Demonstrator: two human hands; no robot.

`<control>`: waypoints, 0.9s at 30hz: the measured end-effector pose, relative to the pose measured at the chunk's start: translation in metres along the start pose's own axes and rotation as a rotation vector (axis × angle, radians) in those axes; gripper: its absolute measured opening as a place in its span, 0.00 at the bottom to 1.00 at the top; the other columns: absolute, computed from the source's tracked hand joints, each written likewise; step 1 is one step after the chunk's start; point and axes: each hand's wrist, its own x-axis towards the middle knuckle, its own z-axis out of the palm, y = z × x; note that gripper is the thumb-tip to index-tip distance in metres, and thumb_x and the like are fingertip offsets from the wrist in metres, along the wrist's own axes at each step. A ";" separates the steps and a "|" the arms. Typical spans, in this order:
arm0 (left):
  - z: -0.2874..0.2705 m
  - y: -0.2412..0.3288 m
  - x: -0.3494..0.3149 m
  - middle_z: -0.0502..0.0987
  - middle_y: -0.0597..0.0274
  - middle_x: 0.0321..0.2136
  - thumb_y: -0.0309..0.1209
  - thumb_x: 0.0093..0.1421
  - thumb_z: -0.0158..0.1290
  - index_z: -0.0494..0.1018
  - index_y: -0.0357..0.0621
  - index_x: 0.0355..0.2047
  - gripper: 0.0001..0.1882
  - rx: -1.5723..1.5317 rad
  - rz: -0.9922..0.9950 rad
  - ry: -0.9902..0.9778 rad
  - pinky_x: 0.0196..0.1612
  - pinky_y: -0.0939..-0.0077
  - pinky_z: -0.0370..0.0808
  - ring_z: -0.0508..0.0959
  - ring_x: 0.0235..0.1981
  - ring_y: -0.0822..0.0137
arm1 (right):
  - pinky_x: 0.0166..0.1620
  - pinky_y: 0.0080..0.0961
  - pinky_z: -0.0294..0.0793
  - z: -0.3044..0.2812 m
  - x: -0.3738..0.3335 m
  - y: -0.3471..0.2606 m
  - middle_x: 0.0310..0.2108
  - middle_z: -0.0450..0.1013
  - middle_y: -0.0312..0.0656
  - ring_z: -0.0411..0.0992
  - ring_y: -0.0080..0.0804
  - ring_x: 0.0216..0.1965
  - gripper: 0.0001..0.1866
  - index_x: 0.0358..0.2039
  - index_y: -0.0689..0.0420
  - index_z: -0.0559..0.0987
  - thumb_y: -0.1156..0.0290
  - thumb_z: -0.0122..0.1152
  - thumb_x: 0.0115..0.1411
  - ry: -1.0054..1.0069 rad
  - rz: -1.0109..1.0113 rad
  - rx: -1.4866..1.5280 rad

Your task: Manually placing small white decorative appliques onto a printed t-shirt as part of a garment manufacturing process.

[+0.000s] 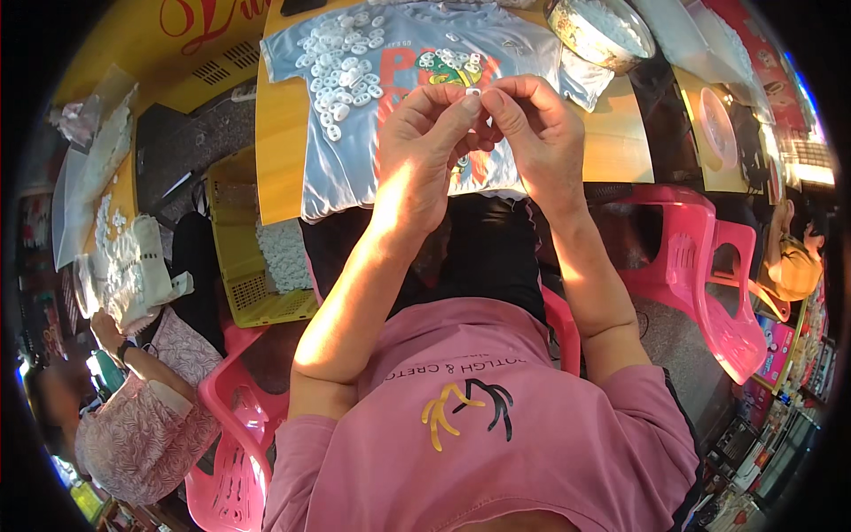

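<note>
Two forearms rose from the lower edge, over a pink shirt (496, 426) and dark trousers (483, 248), and met above the near edge of a table (284, 142). Both hands were pinched narrow on one small white piece (472, 91): the left hand (425, 142) and the right hand (536, 133) touched at the fingertips, with the piece held between them just above the table (what kind of piece could not be told, as the fingers hid most of it). Under the hands lay a pale blue tee (355, 151), spread flat on the table, its hem hanging over the near edge. A heap of like white pieces (346, 58) sat on the tee's left part, well apart from the hands, and a smaller cluster (448, 62) lay just beyond the fingertips. A bowl (603, 31) holding more white stuff stood at the table's far right corner. Pink chairs (700, 266) stood to the right of the person's lap, and a yellow crate (244, 257) stood on the floor to the left. Farther left, another person (142, 417) in a patterned top sat by a second table with white pieces on it.
</note>
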 end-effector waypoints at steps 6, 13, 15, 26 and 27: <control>-0.001 0.002 0.003 0.77 0.58 0.30 0.27 0.60 0.56 0.70 0.37 0.37 0.08 0.072 -0.003 0.000 0.35 0.75 0.76 0.77 0.30 0.69 | 0.31 0.14 0.69 -0.007 0.001 -0.001 0.29 0.75 0.35 0.69 0.17 0.26 0.09 0.37 0.64 0.77 0.71 0.60 0.62 0.011 0.057 -0.002; -0.003 0.003 0.000 0.78 0.57 0.32 0.25 0.60 0.56 0.73 0.35 0.40 0.09 0.055 -0.045 -0.039 0.38 0.75 0.77 0.78 0.31 0.68 | 0.33 0.15 0.70 -0.015 0.006 0.000 0.32 0.76 0.36 0.69 0.18 0.27 0.10 0.38 0.63 0.77 0.69 0.61 0.62 0.008 0.003 0.055; -0.002 0.005 0.000 0.78 0.56 0.33 0.26 0.60 0.57 0.74 0.35 0.40 0.10 0.020 -0.087 -0.057 0.38 0.76 0.77 0.78 0.32 0.68 | 0.33 0.15 0.70 -0.015 0.005 0.001 0.32 0.76 0.37 0.69 0.18 0.27 0.10 0.38 0.63 0.77 0.69 0.61 0.62 -0.008 0.007 0.047; -0.001 0.002 -0.002 0.78 0.60 0.33 0.27 0.61 0.56 0.74 0.36 0.40 0.09 0.007 0.056 -0.038 0.37 0.76 0.76 0.77 0.31 0.70 | 0.34 0.17 0.70 -0.004 0.000 -0.009 0.31 0.75 0.36 0.69 0.18 0.28 0.10 0.38 0.63 0.77 0.68 0.59 0.63 -0.003 0.073 0.226; 0.001 0.002 -0.003 0.78 0.60 0.33 0.27 0.61 0.56 0.74 0.37 0.40 0.09 -0.019 0.064 -0.039 0.37 0.76 0.76 0.77 0.31 0.71 | 0.34 0.17 0.70 -0.004 0.000 -0.009 0.31 0.75 0.36 0.69 0.18 0.28 0.10 0.38 0.63 0.77 0.68 0.59 0.63 -0.005 0.073 0.226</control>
